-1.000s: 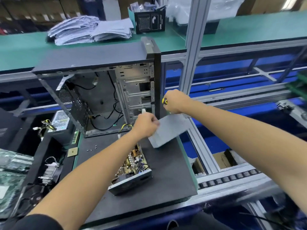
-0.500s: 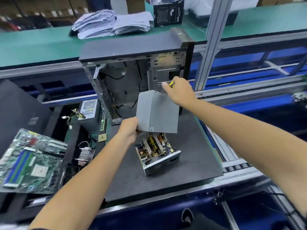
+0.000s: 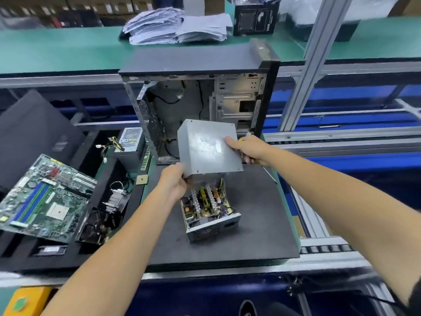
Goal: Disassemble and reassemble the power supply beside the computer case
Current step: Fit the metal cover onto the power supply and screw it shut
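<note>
The open power supply (image 3: 210, 213) lies on the black mat (image 3: 257, 224), its circuit board and coils exposed. Above it hangs its grey metal cover (image 3: 208, 148), tilted and held in the air by both hands. My left hand (image 3: 174, 182) grips the cover's lower left corner. My right hand (image 3: 248, 149) pinches the cover's right edge and also holds a yellow-handled screwdriver (image 3: 267, 173), whose shaft points down to the right. The black computer case (image 3: 200, 62) stands open behind them.
A motherboard (image 3: 45, 197) rests on black foam trays at the left, next to a heatsink (image 3: 115, 199), a fan and a second power supply (image 3: 131, 139). A CPU chip (image 3: 141, 179) lies by the mat's left edge. Paper stacks (image 3: 175, 26) sit on the green shelf behind.
The cover has come from the right of the power supply to a place over it, and now lies flatter with its broad face up. Both hands moved with it.
</note>
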Demonstrator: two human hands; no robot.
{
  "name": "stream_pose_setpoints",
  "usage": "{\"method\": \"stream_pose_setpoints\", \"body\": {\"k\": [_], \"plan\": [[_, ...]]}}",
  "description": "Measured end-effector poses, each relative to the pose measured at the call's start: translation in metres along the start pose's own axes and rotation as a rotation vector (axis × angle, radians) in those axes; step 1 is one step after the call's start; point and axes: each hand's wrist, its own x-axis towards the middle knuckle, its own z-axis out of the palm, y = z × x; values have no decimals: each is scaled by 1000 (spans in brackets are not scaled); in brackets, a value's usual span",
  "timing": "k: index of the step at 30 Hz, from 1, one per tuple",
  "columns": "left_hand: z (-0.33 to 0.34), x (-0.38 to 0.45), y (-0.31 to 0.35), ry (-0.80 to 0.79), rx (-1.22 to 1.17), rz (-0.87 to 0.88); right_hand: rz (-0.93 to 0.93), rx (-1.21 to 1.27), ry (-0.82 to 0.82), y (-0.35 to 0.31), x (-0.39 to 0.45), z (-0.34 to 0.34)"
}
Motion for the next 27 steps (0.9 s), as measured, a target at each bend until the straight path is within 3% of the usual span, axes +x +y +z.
{"method": "stream_pose_setpoints", "body": {"k": [2, 6, 8, 10, 13, 17, 21, 27], "plan": [[-3, -3, 5, -11, -13, 11, -70, -28, 42, -9, 4, -2], [-16, -6, 13, -26, 70, -7, -352, -564, 389, -33, 4, 4], [-19, -4, 15, -73, 153, -15, -586, -682, 445, -52, -4, 11], [-17, -4, 20, -165, 190, -29, -774, -792, 283, -77, -14, 17], [-14, -9, 33, -275, 339, -35, -842, -1062, 52, -115, -26, 20], [-14, -10, 55, -325, 671, -38, -695, -1297, -205, -151, -30, 15], [-11, -10, 76, -382, 879, -73, -478, -1229, -536, -152, -19, 30], [-15, -4, 90, -405, 1018, -119, -343, -1080, -649, -140, -7, 42]]}}
